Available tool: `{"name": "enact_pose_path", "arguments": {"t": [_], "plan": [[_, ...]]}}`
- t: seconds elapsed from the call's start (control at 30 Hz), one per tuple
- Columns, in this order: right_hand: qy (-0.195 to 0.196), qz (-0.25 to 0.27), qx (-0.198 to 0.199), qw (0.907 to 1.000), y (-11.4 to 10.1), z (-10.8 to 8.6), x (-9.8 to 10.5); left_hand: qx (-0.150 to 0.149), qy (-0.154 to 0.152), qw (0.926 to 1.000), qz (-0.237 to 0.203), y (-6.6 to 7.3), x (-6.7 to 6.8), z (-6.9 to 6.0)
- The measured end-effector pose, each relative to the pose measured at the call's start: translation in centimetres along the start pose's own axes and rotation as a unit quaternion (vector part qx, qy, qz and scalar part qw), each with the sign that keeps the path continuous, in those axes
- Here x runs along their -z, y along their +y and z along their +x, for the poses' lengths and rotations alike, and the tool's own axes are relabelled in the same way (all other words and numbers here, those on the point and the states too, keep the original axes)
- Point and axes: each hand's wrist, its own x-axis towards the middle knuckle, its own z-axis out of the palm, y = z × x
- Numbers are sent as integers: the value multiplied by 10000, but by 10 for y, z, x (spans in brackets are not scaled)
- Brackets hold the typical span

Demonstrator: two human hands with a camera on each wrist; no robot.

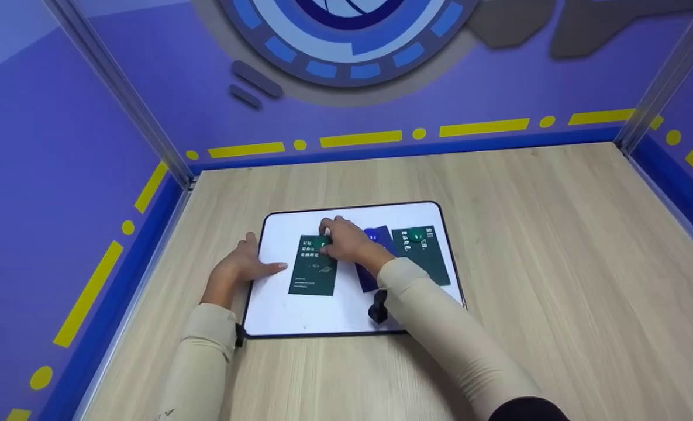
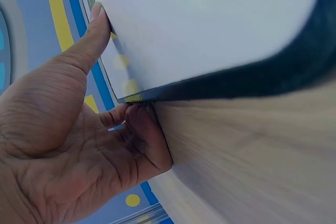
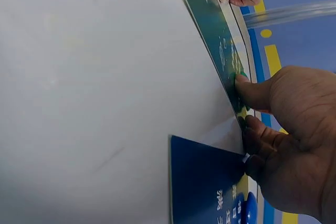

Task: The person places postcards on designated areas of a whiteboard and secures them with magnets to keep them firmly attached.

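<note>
A white magnetic board [image 1: 323, 316] with a dark rim lies on the table. My left hand [image 1: 242, 263] holds its left edge, the thumb [image 2: 94, 38] over the white face and the other fingers curled against the rim. On the board's left part lies a dark green card [image 1: 311, 276] with white print. My right hand [image 1: 349, 241] pinches a round green magnet [image 1: 319, 241] at that card's upper end. Partly behind my right wrist is a dark blue card [image 1: 366, 282] under a blue magnet [image 1: 372, 234]. Further right, another green card [image 1: 431, 263] lies under a green magnet [image 1: 417, 235].
The wood-grain tabletop [image 1: 557, 263] surrounds the board. Blue-purple panels with yellow marks [image 1: 361, 138] stand at the back and both sides, joined by metal posts [image 1: 124, 88]. A black wrist device [image 1: 377, 309] hangs below my right cuff, over the board.
</note>
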Motion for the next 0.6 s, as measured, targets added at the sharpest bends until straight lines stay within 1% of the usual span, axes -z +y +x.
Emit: {"name": "enact_pose_path", "arguments": {"t": [0.1,0.17,0.27,0.4,0.47,0.6], "plan": [[-87,75,25,9999,3,1,0,31,-17,9999,-104,-1,-2,-2],[-124,134,-18,9998,6,3,4,29,-39,9999,-107,2,-1,1],[-170,205,-68,9996,8,4,8,72,-107,9999,-83,7,2,4],[-93,385,-87,9992,7,6,11,91,-165,9998,-48,10,8,7],[-51,467,-90,9989,6,6,11,116,-230,9997,-16,10,11,8],[-229,511,-102,9984,6,4,6,317,-464,9983,134,8,14,10]]}}
